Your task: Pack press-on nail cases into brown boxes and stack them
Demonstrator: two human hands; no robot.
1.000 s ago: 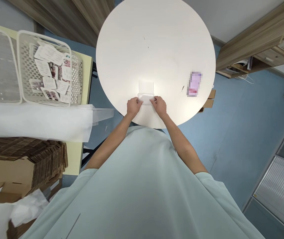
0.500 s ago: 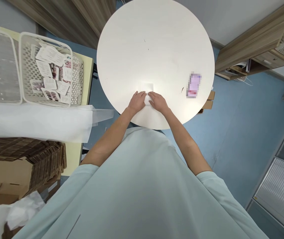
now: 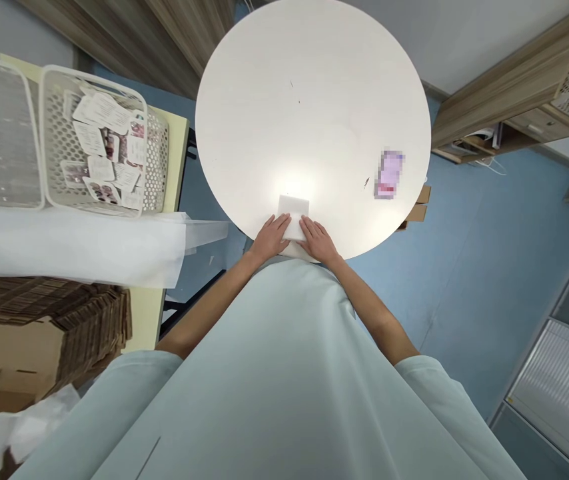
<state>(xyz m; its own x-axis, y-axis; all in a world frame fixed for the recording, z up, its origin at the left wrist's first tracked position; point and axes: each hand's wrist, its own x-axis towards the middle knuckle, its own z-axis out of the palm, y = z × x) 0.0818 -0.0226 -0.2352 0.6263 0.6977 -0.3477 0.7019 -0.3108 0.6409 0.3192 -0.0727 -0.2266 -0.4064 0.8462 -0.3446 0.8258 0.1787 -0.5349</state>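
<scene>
A flat white rectangular sheet or packet (image 3: 294, 206), perhaps foam, lies at the near edge of the round white table (image 3: 314, 80). Gripping its left side is my left hand (image 3: 270, 238), with fingertips on top and the thumb by the lower edge. My right hand (image 3: 318, 239) holds the right side in a mirrored way. Between the hands the middle and far edge of the white piece stay visible. Both wrists are close to my light blue shirt.
A phone-like pixelated purple item (image 3: 389, 175) lies on the table's right. At left, a white basket (image 3: 157, 160) of small packets stands on a yellowish table (image 3: 179, 143), near white sheeting (image 3: 74, 243) and stacked cardboard (image 3: 14, 347). Cardboard boxes (image 3: 417, 212) sit beyond the table's right edge.
Both hands have drawn back toward my body and the table's near edge, with the white piece between them. More of its flat surface shows now.
</scene>
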